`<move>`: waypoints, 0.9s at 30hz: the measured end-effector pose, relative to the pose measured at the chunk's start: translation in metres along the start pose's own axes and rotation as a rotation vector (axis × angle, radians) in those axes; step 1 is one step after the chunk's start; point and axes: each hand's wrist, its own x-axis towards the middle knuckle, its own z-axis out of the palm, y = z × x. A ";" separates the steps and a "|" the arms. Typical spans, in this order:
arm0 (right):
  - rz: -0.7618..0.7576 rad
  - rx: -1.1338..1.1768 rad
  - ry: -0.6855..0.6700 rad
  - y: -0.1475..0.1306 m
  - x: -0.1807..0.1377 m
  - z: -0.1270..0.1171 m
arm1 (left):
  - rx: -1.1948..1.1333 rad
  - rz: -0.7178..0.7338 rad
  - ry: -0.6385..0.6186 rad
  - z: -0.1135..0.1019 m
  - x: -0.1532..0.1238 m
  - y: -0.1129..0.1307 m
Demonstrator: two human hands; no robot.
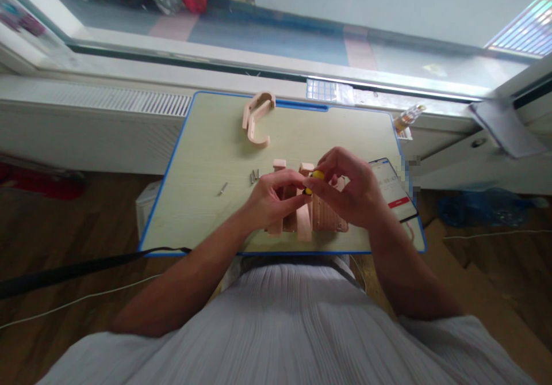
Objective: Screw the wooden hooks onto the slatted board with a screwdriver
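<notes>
Above the table's near part, my two hands meet at a small yellow-and-black screwdriver [318, 175], mostly covered by fingers. My right hand [351, 186] pinches its yellow part between thumb and fingers. The thumb and forefinger of my left hand [280, 195] close on its darker end. Below the hands lies a wooden piece with grooved slats [330, 215]. Two pale wooden strips, one at the left [276, 227] and one at the middle [304, 224], cross it. What the screwdriver's tip touches, if anything, is hidden.
Two curved wooden parts [259, 120] lie at the back of the blue-edged table [194, 160]. Several screws [254, 176] are left of my hands, one apart [223, 189]. A phone [394, 192] lies at the right edge. Behind it stands a clear bottle [407, 118]. A black strap [86, 267] crosses the near left corner.
</notes>
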 end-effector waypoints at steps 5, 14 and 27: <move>-0.002 -0.015 0.066 -0.001 -0.002 0.008 | -0.011 -0.010 0.008 0.001 0.001 0.004; 0.061 0.064 -0.232 -0.007 0.005 -0.017 | 0.029 -0.018 0.083 0.003 -0.001 -0.002; 0.106 0.023 -0.187 0.003 -0.004 -0.015 | 0.088 0.052 0.052 -0.001 -0.001 -0.006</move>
